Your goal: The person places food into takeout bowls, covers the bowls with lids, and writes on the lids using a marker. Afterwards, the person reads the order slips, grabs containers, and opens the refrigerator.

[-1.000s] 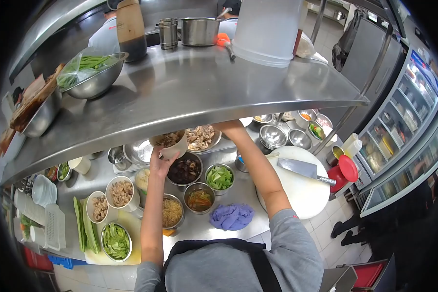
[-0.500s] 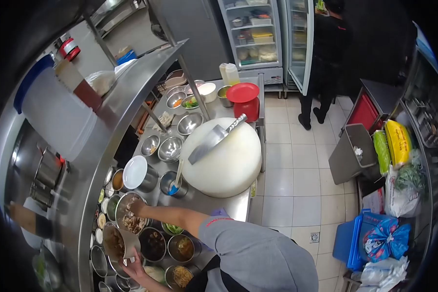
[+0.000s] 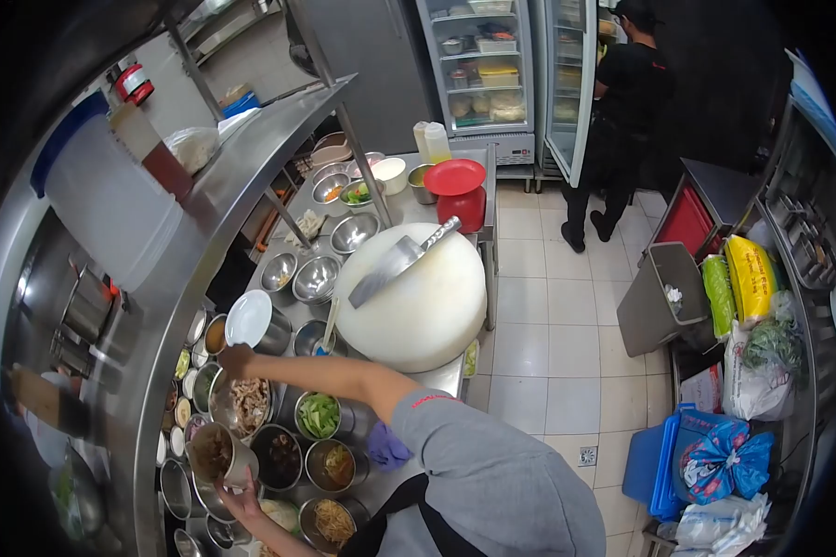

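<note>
My left hand (image 3: 240,499) grips a round metal container (image 3: 243,464) from below, its fingers against the wall. The container is tilted, and brownish food shows inside it. My right hand (image 3: 238,360) is over the row of small containers, near the top edge of a steel pot (image 3: 267,395) of shredded pale meat. Its fingers point down and are hidden, so I cannot see whether it holds anything. Beside these stand pots of dark food (image 3: 279,455), green leaves (image 3: 319,415) and thin yellowish strips (image 3: 333,522).
A cleaver (image 3: 395,265) lies on a thick round white chopping block (image 3: 413,316). Metal bowls (image 3: 317,278) and a red scale (image 3: 457,195) stand beyond. A steel shelf (image 3: 241,176) overhangs on the left. A co-worker (image 3: 618,121) stands at an open fridge door (image 3: 567,93). A grey bin (image 3: 659,297) is on the right.
My right hand has come up out of the shredded meat and moved away to the small containers. The left hand still holds the metal container, slightly lower. The co-worker stands more upright at the fridge.
</note>
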Tool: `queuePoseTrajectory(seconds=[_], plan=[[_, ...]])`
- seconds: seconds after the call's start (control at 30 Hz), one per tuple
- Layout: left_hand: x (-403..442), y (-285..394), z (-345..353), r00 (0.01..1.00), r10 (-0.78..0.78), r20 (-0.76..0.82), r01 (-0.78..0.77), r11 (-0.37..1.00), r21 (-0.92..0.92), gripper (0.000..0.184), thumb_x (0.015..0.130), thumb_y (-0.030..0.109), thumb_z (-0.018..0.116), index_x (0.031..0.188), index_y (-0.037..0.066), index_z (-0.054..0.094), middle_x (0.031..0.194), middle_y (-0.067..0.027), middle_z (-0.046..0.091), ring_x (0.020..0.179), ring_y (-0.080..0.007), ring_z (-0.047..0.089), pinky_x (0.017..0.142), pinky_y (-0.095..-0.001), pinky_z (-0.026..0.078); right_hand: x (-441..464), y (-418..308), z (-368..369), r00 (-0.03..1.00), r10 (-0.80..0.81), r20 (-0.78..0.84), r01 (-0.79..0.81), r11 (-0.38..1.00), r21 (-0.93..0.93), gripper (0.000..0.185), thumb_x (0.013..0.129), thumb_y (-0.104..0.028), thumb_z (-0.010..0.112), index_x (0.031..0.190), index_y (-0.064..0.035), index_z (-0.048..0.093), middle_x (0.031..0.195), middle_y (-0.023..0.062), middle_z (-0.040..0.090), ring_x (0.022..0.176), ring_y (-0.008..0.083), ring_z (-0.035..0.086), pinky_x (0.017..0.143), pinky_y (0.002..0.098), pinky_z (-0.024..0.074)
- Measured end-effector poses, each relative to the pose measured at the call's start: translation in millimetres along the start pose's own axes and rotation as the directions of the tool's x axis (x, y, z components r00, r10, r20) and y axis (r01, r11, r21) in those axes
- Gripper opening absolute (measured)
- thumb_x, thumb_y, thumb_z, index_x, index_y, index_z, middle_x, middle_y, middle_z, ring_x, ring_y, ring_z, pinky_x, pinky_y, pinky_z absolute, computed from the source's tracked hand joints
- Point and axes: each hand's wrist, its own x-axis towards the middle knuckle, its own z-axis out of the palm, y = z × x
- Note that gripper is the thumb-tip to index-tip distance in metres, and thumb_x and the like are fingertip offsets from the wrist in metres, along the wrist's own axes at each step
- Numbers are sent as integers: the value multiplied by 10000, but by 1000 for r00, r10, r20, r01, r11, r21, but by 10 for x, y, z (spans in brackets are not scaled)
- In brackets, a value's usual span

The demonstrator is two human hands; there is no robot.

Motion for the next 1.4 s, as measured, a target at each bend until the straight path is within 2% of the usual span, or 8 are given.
queuePoseTrajectory(seconds=[0.13,0.23,0.3,0.57,0.77,0.93,1.2,1.4], plan=[[157,-84,-151,996,-27,86,38,991,-125,357,822,139,549,1151,40,453,1213,-119,427,1145,-300,386,965,-568,336,129,-124,-300,935,-251,-252,238,968,-82,169,678,-143,538,623,-21,642,619,157,610,629,296,624,490,408,482],[246,-374,-236,901,168,400,-241,960,141,371,770,78,567,1105,11,423,1249,-180,345,1181,-387,309,955,-621,306,-163,-569,-1143,923,-372,99,385,878,-286,163,713,-173,543,757,-60,653,708,109,622,687,285,603,598,420,464],[-84,-451,194,969,58,242,-53,998,-26,381,739,65,596,1091,56,449,1233,-140,381,1166,-342,352,916,-600,368,-221,-660,-1169,845,-506,-173,477,860,-183,207,774,-179,504,845,-18,612,810,161,610,784,317,585,717,400,442],[-508,-586,744,981,97,167,-111,991,74,360,719,91,613,1047,54,470,1215,-128,392,1122,-304,412,855,-544,446,-405,-1297,-989,695,-667,-268,644,744,-181,197,739,-124,528,875,-11,615,899,169,609,887,318,574,770,451,427],[-269,-340,286,984,92,150,-64,981,-181,518,732,140,644,1154,51,357,1269,-154,328,1192,-345,326,908,-580,396,-336,-1222,-1509,822,-566,-60,570,818,76,201,740,-120,528,900,-41,622,908,160,621,888,292,598,730,446,463],[-682,-284,369,972,154,179,-143,987,-78,423,763,165,617,1104,52,393,1244,-144,339,1202,-349,311,914,-586,389,335,-186,-436,886,-376,-270,379,924,-47,201,745,-118,522,904,-49,624,928,154,621,895,276,602,720,447,472],[-497,-233,216,988,121,96,-111,989,-99,423,749,87,590,1110,22,380,1246,-184,262,1187,-356,299,882,-578,429,42,419,536,988,-22,155,75,935,-347,183,750,-131,529,889,-66,628,891,123,636,828,273,628,681,407,512],[-320,-170,33,995,96,34,-96,995,6,246,788,110,567,994,15,469,1213,-158,332,1167,-339,339,873,-567,435,198,508,64,927,-363,-98,331,911,-246,182,739,-182,561,892,-106,623,865,92,636,828,279,623,684,390,511]])
